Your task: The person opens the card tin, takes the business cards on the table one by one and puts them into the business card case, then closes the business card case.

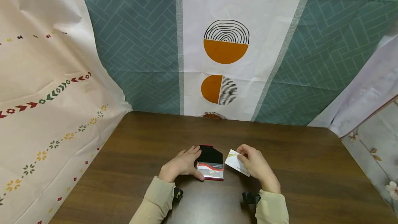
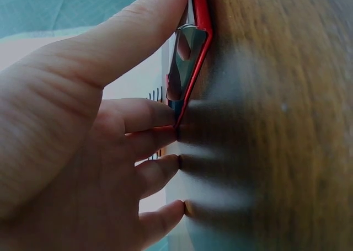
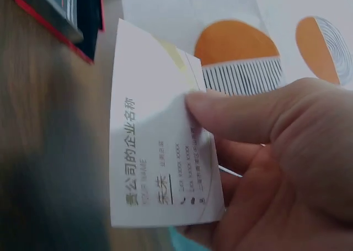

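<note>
A business card case (image 1: 210, 155), red outside with a black lining, lies with its lid open on the table. In its metal-framed tray sits a grey card (image 1: 214, 171) with a red wave. My left hand (image 1: 181, 164) rests against the case's left side with fingers spread, thumb by the near corner and index finger by the lid. In the left wrist view the other fingertips touch the table. To the right, my right hand (image 1: 256, 163) pinches a white business card (image 3: 149, 129) between thumb and fingers. That card is tilted, printed with Chinese text and a gold curve.
The brown wooden table (image 1: 149, 137) carries the case. A green and white patterned curtain (image 1: 140, 44) hangs behind its far edge. Cream cloth (image 1: 56, 113) borders the left side, and pale floral cloth (image 1: 376, 148) the right. Both wrists wear black straps.
</note>
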A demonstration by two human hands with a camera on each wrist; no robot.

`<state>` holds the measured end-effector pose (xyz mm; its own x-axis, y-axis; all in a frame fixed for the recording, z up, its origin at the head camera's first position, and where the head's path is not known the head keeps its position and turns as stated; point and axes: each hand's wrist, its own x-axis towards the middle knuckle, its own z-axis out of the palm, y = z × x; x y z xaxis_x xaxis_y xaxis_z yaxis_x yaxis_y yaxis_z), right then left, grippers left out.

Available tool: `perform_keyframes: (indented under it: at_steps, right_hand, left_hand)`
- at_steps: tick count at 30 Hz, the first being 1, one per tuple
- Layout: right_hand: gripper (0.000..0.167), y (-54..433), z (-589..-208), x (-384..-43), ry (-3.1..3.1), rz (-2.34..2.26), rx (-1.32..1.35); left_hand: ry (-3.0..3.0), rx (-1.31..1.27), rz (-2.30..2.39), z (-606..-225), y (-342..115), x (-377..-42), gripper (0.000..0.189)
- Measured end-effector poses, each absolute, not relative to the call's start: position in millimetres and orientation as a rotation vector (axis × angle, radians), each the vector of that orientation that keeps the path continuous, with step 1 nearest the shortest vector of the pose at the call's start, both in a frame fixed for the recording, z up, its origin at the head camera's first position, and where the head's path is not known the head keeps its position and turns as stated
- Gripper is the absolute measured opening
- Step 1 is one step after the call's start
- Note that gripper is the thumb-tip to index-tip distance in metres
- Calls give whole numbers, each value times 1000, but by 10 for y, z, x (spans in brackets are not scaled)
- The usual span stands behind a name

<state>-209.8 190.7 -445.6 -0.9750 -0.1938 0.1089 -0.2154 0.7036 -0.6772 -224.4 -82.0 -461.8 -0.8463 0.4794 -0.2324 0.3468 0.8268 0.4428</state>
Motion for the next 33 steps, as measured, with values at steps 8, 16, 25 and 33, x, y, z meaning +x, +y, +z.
perform_keyframes:
  at_steps: [8, 16, 25, 33]
  right_hand:
    - [23, 1607, -4523, -2260, -2817, 1181, 400]
    - [27, 1368, -4554, -2330, -2787, 1236, 450]
    - [22, 1236, -4559, -2349, -2818, 1282, 556]
    - [17, 1201, -4661, -2377, -2817, 1260, 619]
  left_hand:
    - [2679, 629, 560, -4607, -818, -2241, 102]
    - [2681, 625, 567, -4621, -811, -2227, 103]
    - [2684, 608, 555, -4624, -821, -2238, 105]
    - [2681, 611, 556, -4617, -822, -2241, 105]
